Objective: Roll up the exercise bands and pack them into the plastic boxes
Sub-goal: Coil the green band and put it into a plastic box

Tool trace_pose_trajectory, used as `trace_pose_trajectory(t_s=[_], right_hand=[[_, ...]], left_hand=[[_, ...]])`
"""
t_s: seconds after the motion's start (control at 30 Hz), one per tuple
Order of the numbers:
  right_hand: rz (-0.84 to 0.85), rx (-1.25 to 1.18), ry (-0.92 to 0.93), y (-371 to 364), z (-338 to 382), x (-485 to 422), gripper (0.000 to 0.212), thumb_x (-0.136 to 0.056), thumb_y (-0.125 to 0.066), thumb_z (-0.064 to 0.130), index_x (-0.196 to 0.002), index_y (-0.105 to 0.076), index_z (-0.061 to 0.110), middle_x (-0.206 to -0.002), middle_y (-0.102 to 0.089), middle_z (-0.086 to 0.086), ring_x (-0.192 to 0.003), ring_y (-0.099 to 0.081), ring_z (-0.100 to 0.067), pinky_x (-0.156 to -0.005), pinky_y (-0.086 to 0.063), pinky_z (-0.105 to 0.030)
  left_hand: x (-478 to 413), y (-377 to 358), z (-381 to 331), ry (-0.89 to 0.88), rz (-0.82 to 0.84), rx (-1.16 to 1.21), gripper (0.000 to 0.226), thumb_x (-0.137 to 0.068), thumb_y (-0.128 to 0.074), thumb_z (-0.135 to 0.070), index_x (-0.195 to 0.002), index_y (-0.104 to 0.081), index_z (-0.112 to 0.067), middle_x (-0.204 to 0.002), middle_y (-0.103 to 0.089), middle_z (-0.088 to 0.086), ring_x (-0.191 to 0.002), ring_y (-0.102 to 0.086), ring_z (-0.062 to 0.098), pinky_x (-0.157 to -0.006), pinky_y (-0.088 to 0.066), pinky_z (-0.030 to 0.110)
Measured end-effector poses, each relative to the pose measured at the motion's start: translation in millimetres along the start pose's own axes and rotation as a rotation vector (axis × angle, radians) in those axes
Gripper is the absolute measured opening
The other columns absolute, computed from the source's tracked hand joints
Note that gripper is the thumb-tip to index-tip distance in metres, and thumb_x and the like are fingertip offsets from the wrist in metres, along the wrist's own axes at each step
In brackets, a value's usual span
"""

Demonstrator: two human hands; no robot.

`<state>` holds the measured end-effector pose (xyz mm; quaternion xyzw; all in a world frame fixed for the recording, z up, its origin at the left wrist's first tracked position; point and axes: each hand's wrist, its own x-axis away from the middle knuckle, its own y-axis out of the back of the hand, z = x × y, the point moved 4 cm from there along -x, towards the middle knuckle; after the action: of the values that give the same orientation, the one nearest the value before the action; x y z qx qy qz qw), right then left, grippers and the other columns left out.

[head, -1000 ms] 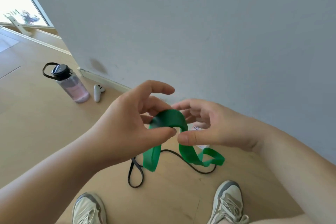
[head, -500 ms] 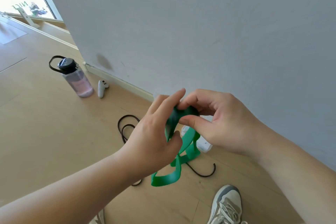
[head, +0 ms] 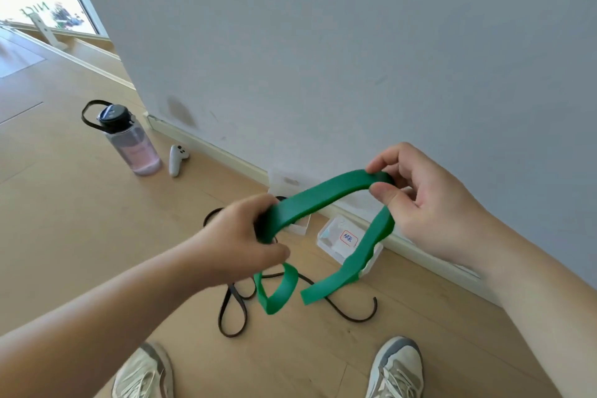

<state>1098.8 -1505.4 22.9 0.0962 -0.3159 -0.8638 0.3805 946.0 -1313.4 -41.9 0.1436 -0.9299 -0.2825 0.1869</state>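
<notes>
A green exercise band (head: 326,197) stretches in the air between my hands. My left hand (head: 245,242) grips its lower left part, and a loop of it hangs below that hand. My right hand (head: 416,200) pinches its upper right bend between thumb and forefinger; from there the band drops to a loose end. A thin black band (head: 235,307) lies curled on the wooden floor beneath. Two clear plastic boxes sit by the skirting board: one with a white label (head: 339,239) and another (head: 287,179) farther back, partly hidden by the band.
A grey wall (head: 355,58) rises straight ahead. A water bottle with a black lid (head: 132,142) and a white controller (head: 176,160) stand on the floor at the left. My two shoes (head: 397,368) show at the bottom edge.
My hands have moved apart, the right one up and to the right, and the bunched green band has opened out into a long stretch between them. The camera tilted, showing the boxes.
</notes>
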Motion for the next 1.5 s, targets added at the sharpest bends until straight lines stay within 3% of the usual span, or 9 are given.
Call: trace_pose_trajectory(t_s=[0.1, 0.23, 0.47, 0.63, 0.8, 0.97, 1.17, 1.3, 1.5], right_hand=[[-0.028, -0.072, -0.064, 8.3, -12.2, -2.0, 0.021, -0.098, -0.068, 0.022, -0.089, -0.054, 0.035, -0.087, -0.061, -0.005, -0.083, -0.064, -0.034, -0.073, -0.055, -0.035], [0.082, -0.292, -0.13, 3.2, -11.3, 0.7, 0.03, -0.071, -0.078, 0.027, -0.089, -0.053, 0.023, -0.108, -0.06, -0.033, -0.099, -0.064, -0.045, -0.097, -0.049, -0.067], [0.242, -0.577, 0.057, -41.1, 25.5, -1.4, 0.036, -0.079, -0.082, 0.006, -0.09, -0.048, 0.007, -0.117, -0.073, -0.015, -0.116, -0.071, -0.031, -0.101, -0.055, -0.05], [0.275, -0.333, 0.012, -45.0, 31.5, -2.8, 0.043, -0.071, -0.091, 0.007, -0.099, -0.06, 0.014, -0.087, -0.074, -0.01, -0.077, -0.072, -0.023, -0.082, -0.062, -0.041], [0.297, -0.072, 0.078, -49.3, 31.6, 2.6, 0.031, -0.073, -0.091, 0.021, -0.095, -0.073, 0.033, -0.093, -0.077, 0.005, -0.091, -0.074, -0.017, -0.09, -0.059, -0.044], [0.082, -0.159, 0.134, -21.0, 37.8, 3.0, 0.018, -0.084, -0.083, 0.014, -0.091, -0.081, 0.03, -0.09, -0.079, 0.007, -0.086, -0.076, -0.014, -0.087, -0.062, -0.033], [0.009, 0.022, -0.059, 3.7, -0.2, 0.5, 0.017, -0.093, -0.074, 0.019, -0.093, -0.067, 0.035, -0.084, -0.069, 0.004, -0.062, -0.059, 0.0, -0.064, -0.051, -0.013], [0.168, 0.145, -0.231, -0.6, -30.4, 2.0, 0.024, -0.088, -0.075, 0.019, -0.088, -0.058, 0.034, -0.097, -0.07, 0.003, -0.087, -0.068, -0.022, -0.082, -0.057, -0.039], [0.382, -0.157, -0.126, -41.1, -10.8, 8.5, 0.04, -0.066, -0.089, 0.027, -0.083, -0.054, 0.029, -0.087, -0.059, 0.02, -0.092, -0.061, -0.003, -0.107, -0.048, -0.034]], left_hand=[[1.6, 30.6, -10.2, -0.079, -0.092, 0.125, 0.055, -0.071, -0.089, -0.016, -0.112, -0.067, -0.045, -0.093, -0.067, -0.013, -0.088, -0.069, 0.008, -0.084, -0.062, 0.034], [12.7, 49.2, -33.3, -0.192, -0.168, 0.265, 0.059, -0.06, -0.099, -0.017, -0.106, -0.07, -0.04, -0.1, -0.072, -0.008, -0.091, -0.073, 0.022, -0.083, -0.064, 0.047], [15.9, 29.8, -58.8, -0.314, -0.193, 0.269, 0.046, -0.067, -0.093, -0.013, -0.098, -0.067, -0.033, -0.094, -0.076, -0.007, -0.09, -0.074, 0.013, -0.074, -0.064, 0.044], [17.9, 25.2, -53.2, -0.375, -0.111, 0.15, 0.053, -0.071, -0.091, -0.017, -0.113, -0.063, -0.034, -0.109, -0.068, -0.015, -0.098, -0.071, 0.01, -0.075, -0.063, 0.034], [14.6, 1.9, -35.4, -0.353, 0.044, -0.155, 0.075, -0.071, -0.072, -0.016, -0.137, -0.046, -0.042, -0.116, -0.05, -0.022, -0.107, -0.057, -0.001, -0.083, -0.053, 0.019], [7.7, -13.2, -5.0, -0.173, 0.125, -0.231, 0.067, -0.073, -0.064, -0.013, -0.127, -0.042, -0.046, -0.087, -0.061, -0.016, -0.081, -0.061, 0.007, -0.075, -0.057, 0.038], [-4.2, 12.5, 4.4, -0.131, 0.013, -0.102, 0.062, -0.075, -0.074, -0.016, -0.126, -0.058, -0.049, -0.1, -0.068, -0.025, -0.102, -0.064, -0.003, -0.096, -0.052, 0.025], [1.4, 33.8, -14.3, -0.174, -0.108, 0.035, 0.057, -0.07, -0.091, -0.017, -0.113, -0.064, -0.044, -0.104, -0.073, -0.019, -0.091, -0.07, 0.012, -0.084, -0.06, 0.039], [27.5, 25.6, -56.3, -0.29, -0.12, 0.211, 0.035, -0.071, -0.09, -0.009, -0.088, -0.07, -0.033, -0.096, -0.079, -0.012, -0.089, -0.077, 0.01, -0.084, -0.063, 0.038]])
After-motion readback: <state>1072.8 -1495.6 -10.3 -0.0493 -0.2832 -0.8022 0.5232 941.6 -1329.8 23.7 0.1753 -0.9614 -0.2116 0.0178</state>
